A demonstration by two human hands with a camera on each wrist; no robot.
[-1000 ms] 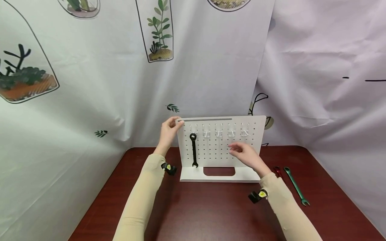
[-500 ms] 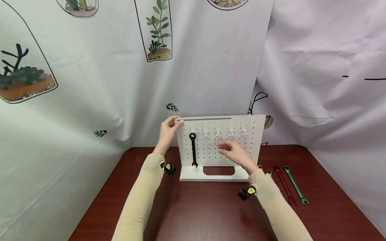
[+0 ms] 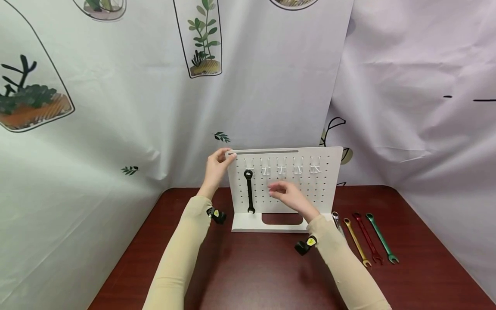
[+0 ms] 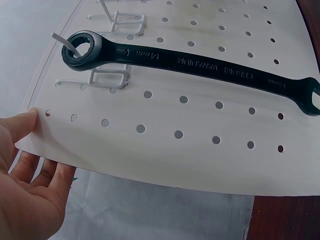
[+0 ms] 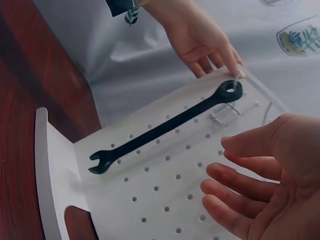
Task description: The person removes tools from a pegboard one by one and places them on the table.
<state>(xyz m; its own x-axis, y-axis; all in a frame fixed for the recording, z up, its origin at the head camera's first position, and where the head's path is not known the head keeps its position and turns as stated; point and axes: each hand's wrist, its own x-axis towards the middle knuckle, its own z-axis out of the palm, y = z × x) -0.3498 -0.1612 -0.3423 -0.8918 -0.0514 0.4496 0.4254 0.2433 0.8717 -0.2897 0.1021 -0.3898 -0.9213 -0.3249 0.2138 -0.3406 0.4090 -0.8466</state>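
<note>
A white pegboard point(image 3: 277, 196) stands upright on the table with a row of white wire hooks point(image 3: 281, 168) near its top. On the leftmost hook hangs a black combination wrench point(image 3: 249, 191), its ring end up; the left wrist view shows the hook tip through the ring of the wrench point(image 4: 175, 61). My left hand point(image 3: 217, 170) grips the board's upper left corner, thumb in front and fingers behind. My right hand point(image 3: 288, 196) hovers before the board's middle, fingers loosely bent and apart from the thumb, holding nothing. In the right wrist view that hand point(image 5: 260, 175) is beside the wrench.
Right of the board, a silver wrench point(image 3: 337, 221), a yellow wrench point(image 3: 357, 242), a red wrench point(image 3: 368, 238) and a green wrench point(image 3: 381, 238) lie on the dark red table point(image 3: 248, 271). My right sleeve partly covers the silver one. A printed white curtain point(image 3: 271, 86) hangs behind.
My right hand has moved left across the front of the board, uncovering the silver and yellow wrenches and more of the red one. The left hand stays on the corner.
</note>
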